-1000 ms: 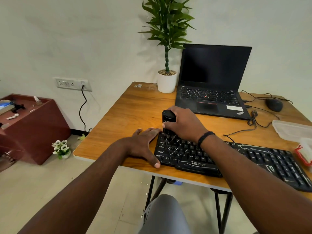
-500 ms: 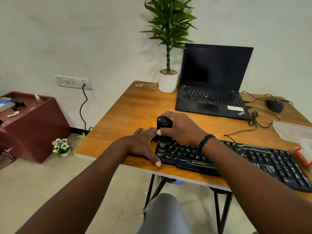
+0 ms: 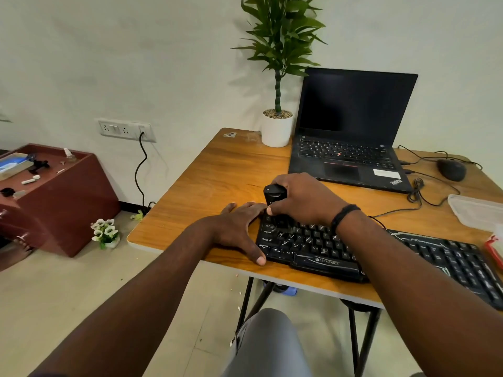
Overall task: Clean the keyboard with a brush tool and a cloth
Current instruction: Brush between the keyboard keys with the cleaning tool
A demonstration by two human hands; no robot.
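Since a moment ago, the brush has slid left to the far left corner of the keyboard. Nearest, the black keyboard lies along the front edge of the wooden table. The left hand lies flat with fingers spread, touching the keyboard's left end. The right hand curls round the black brush and holds it upright on the keys. Farther back sit a laptop, a mouse and a potted plant.
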